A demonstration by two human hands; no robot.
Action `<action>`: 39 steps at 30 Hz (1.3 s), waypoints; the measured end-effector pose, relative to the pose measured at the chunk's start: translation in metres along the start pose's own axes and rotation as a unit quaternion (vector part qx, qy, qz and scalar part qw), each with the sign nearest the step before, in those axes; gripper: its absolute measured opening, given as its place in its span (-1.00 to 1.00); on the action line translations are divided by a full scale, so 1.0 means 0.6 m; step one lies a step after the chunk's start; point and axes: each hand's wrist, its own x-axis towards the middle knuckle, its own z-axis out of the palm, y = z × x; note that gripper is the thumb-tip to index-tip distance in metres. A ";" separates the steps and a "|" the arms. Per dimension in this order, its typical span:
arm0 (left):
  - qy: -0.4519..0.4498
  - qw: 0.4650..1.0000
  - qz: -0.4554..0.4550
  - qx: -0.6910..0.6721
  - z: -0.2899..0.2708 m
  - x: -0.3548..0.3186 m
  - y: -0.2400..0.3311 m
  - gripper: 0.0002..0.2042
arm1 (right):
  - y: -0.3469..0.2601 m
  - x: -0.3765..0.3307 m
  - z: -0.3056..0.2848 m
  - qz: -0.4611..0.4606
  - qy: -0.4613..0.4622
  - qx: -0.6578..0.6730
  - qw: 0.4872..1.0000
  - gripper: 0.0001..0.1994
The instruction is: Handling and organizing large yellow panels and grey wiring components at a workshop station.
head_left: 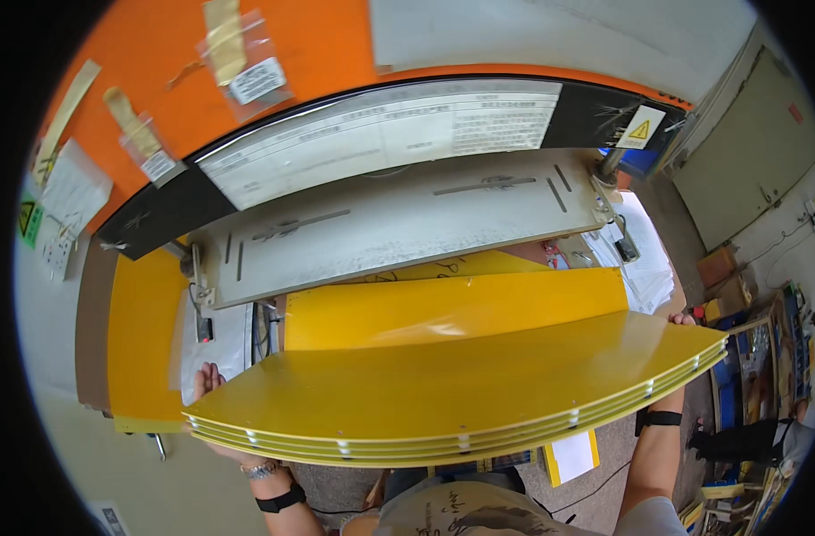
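The person is holding a stack of yellow sheets (452, 384), about 4 thin boards with small white spacers showing along the near edge, level in front of the chest and just short of the grey machine bed (399, 223). The left hand (209, 384) grips the stack's end at 9 o'clock, fingers curled up over the top face; the right hand (684, 320) grips the far corner at 3 o'clock, only the fingertips showing above the edge. Both hands are closed on the stack, and nothing else supports it. My worry is the span: the boards are wide and thin, carried only at their 2 ends, so the middle could sag or the layers could slide over one another if either grip eases. Another yellow sheet (452, 308) lies at 12 o'clock from the stack, partly under the machine's black guard bar (595, 112); if the stack is pushed forward unevenly, its leading edge could catch on that sheet or knock it askew. The right corner is close to the loose white papers (644, 259) at 2 o'clock and could sweep them off. The floor at 4 o'clock is crowded with boxes and cables (747, 330), so a step back that way risks a trip with both hands occupied.
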 end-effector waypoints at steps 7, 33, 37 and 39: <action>0.089 0.993 0.063 -0.041 0.041 -0.046 0.071 -0.27 | -0.027 -0.064 0.116 0.039 -0.002 0.035 0.999 -0.73; 0.121 0.976 0.177 -0.031 -0.011 -0.136 0.036 -0.35 | 0.015 -0.172 1.014 0.056 -0.758 -0.586 0.280 -0.11; 0.135 0.974 0.175 -0.044 -0.006 -0.146 0.036 -0.35 | 0.108 -0.243 1.078 0.051 -0.787 -0.556 0.261 -0.06; 0.136 0.973 0.178 -0.049 -0.007 -0.149 0.041 -0.35 | 0.147 -0.275 1.096 0.072 -0.787 -0.551 0.268 -0.05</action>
